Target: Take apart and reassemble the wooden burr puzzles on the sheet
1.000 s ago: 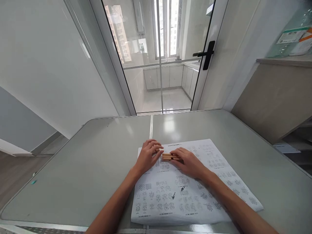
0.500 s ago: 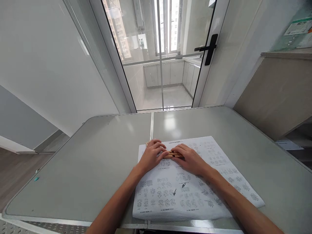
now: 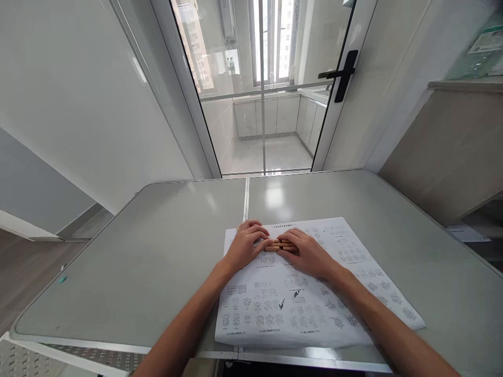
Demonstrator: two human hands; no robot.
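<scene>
A few short wooden puzzle sticks (image 3: 277,247), notched and light brown, are bunched side by side between my hands, low over the paper. My left hand (image 3: 247,244) has its thumb and fingers closed at their left end. At the other end, my right hand (image 3: 305,252) grips them with curled fingers that cover part of the wood. Under both hands spreads a large white printed sheet (image 3: 275,309) with rows of small line diagrams. A bit of pale wood peeks out behind my left fingers, mostly hidden.
The sheet lies on a grey-green folding table (image 3: 118,277) with a seam down its middle. Beyond its far edge stands a glass door (image 3: 288,118) with a black handle (image 3: 346,76). A shelf unit (image 3: 444,152) borders the right side. A tiny teal object (image 3: 63,279) sits near the left edge.
The view has shifted slightly. Both hands stay on the wooden sticks in nearly the same place, with only small finger movement.
</scene>
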